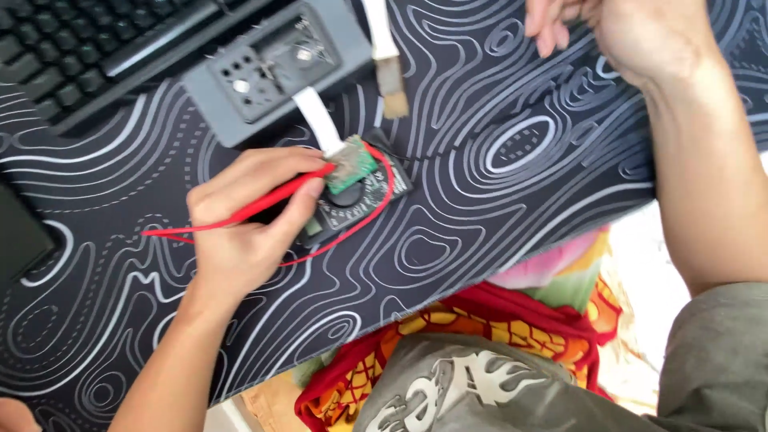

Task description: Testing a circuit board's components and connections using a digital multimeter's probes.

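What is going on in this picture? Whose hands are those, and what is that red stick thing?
A person wears a camera on their head, so you look down at their own two bare hands. The left hand pinches a thin red probe with a red wire trailing from it, and its tip touches a small green circuit board. The board rests on a dark meter with a round dial. The right hand hovers, holding nothing. Everything sits on a black mat with white swirly lines. Nearby lie a grey box with small holes, a small brush and a black keyboard.
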